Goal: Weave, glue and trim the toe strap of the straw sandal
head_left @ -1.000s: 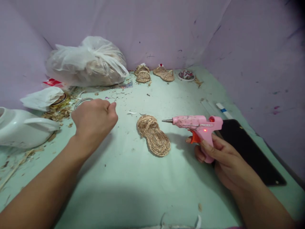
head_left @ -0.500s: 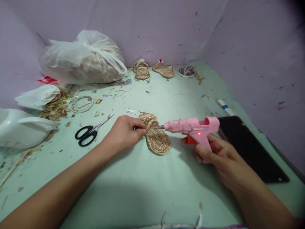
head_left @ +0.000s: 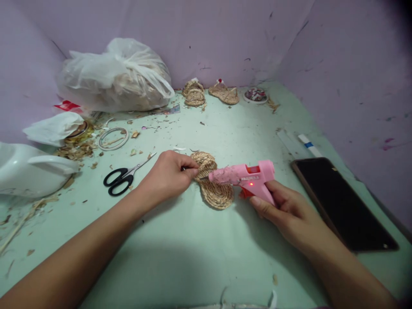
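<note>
A small woven straw slipper (head_left: 217, 196) lies on the pale green table. My left hand (head_left: 172, 174) is closed in a pinch at the slipper's left edge, by its strap; the fingertips hide exactly what they grip. My right hand (head_left: 285, 206) is wrapped round the handle of a pink glue gun (head_left: 241, 174) with its red light lit. The gun's nozzle points left and reaches over the slipper's strap, close to my left fingertips. I cannot tell whether the tip touches the straw.
Black-handled scissors (head_left: 124, 176) and a tape ring (head_left: 113, 139) lie left. Behind are a stuffed plastic bag (head_left: 116, 81), two straw slippers (head_left: 194, 92) and a dish of small bits (head_left: 255, 95). A dark tablet (head_left: 343, 201) lies right, a white jug (head_left: 32, 169) far left.
My right hand has brought the glue gun left, so its nozzle now lies further across the slipper's strap. My left hand keeps its pinch at the slipper. The view has shifted slightly.
</note>
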`<state>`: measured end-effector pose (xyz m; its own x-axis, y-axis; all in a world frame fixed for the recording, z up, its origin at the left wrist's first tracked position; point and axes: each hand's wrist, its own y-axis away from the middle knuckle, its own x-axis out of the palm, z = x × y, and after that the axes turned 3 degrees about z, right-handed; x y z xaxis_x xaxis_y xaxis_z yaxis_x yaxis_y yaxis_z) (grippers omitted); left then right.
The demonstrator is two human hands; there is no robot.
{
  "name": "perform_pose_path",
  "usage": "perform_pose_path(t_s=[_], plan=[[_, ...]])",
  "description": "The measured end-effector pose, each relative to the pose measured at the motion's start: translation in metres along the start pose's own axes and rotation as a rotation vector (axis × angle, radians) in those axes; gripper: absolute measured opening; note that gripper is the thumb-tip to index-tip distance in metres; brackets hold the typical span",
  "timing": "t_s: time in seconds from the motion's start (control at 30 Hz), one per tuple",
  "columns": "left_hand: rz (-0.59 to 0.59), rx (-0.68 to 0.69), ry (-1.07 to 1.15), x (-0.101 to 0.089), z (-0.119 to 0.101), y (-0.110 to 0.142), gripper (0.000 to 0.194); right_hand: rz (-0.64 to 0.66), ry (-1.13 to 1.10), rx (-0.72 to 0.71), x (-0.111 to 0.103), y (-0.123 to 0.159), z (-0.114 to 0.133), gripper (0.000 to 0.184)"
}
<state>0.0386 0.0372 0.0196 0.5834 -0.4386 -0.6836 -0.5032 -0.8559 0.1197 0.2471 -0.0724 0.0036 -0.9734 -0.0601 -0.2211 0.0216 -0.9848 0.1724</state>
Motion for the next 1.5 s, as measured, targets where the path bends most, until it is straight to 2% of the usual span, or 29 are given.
perform_pose_path(t_s=[0.17, 1.5], plan=[[-0.006, 0.009, -0.003, 0.0000, -0.0014, 0.0008, 0.021, 0.002, 0.029, 0.012, 0.0009, -0.0003, 0.0002, 0.009], [0.017, 0.021, -0.055, -0.0024, -0.0035, 0.0017, 0.020, 0.034, 0.023, 0.041, 0.0020, -0.0001, 0.0013, 0.011]])
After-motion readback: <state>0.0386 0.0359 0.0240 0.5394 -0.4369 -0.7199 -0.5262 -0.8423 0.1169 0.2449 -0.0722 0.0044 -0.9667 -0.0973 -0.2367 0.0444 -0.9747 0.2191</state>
